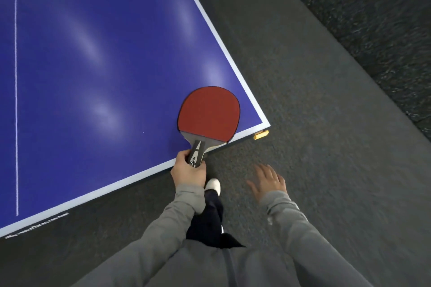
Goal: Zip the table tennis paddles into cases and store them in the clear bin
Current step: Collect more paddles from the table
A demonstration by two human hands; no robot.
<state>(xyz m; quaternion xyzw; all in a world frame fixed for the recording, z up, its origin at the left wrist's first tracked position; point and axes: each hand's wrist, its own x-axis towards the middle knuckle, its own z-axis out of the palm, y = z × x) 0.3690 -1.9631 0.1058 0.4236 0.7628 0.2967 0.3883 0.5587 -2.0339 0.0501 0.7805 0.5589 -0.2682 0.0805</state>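
Head view — the red-rubbered table tennis paddle with its black-and-white handle (209, 116) is gripped by the left hand (189, 170), fingers wrapped round the handle, at the near corner of the blue table tennis table (93, 65). The right hand (268, 180) is held open and empty over the dark carpeted floor (326, 123) — free, it is judged, for a case. No case or clear bin is seen.

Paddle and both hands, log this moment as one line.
left hand grips paddle handle | paddle at table corner | right hand open, empty | case, bin not in view
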